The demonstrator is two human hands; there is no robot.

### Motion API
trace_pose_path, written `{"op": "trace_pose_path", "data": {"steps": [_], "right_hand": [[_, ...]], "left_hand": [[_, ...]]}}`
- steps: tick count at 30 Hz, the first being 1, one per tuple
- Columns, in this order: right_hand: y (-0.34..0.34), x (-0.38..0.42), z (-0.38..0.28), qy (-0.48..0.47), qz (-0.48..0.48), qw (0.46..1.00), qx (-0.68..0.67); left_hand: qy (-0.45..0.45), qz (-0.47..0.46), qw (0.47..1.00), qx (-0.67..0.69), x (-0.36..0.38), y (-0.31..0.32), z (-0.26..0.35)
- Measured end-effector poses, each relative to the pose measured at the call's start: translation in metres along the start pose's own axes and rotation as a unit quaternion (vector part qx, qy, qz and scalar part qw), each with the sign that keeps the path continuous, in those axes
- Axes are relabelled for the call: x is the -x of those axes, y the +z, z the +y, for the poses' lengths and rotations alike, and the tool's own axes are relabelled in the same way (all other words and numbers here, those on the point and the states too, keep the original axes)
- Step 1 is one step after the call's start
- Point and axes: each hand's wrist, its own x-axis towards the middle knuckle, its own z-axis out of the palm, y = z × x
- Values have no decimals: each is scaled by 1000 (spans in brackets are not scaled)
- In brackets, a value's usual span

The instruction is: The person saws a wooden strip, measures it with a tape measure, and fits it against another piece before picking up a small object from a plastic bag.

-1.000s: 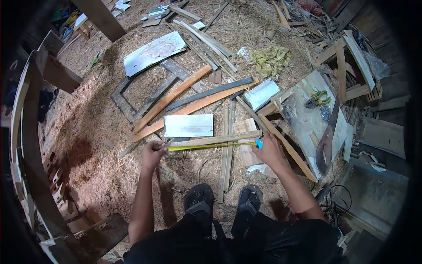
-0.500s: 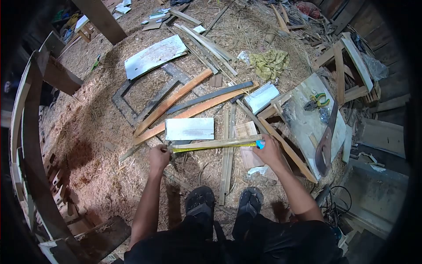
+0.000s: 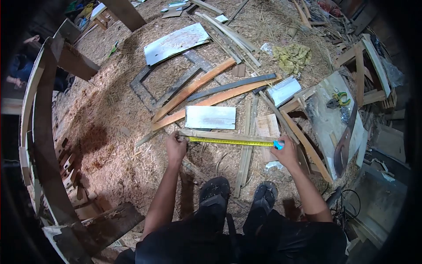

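Observation:
A yellow tape measure blade (image 3: 231, 141) runs along a thin wooden strip (image 3: 224, 135) in front of me. My left hand (image 3: 176, 147) pinches the left end of the strip and the blade. Closed around the blue tape case (image 3: 278, 144) at the right end is my right hand (image 3: 285, 152). A white-faced board (image 3: 211, 117) lies just beyond the strip. Two long strips with orange faces (image 3: 198, 90) and a dark strip (image 3: 233, 87) lie farther off on the shavings.
Pliers (image 3: 338, 100) and a handsaw (image 3: 345, 147) rest on a worn board (image 3: 325, 110) at the right. A curved wooden frame (image 3: 44, 119) stands at the left. Beyond it, part of a person (image 3: 22, 68) shows. Wood shavings (image 3: 114, 154) cover the ground.
The whole view has shifted, so the scene sits farther right and slightly higher. The tape blade now shows its yellow face more widely. A person has come into view at the left edge.

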Motion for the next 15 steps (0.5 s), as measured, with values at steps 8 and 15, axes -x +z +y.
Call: {"op": "trace_pose_path", "data": {"steps": [8,15], "right_hand": [[-2,-1,-2,5,2,1000,4],[-3,0,5,-3,5,1000,-19]], "left_hand": [[-23,3,1000,7,-11,-17,16],[15,8,1000,-10,-27,-21,10]]}}
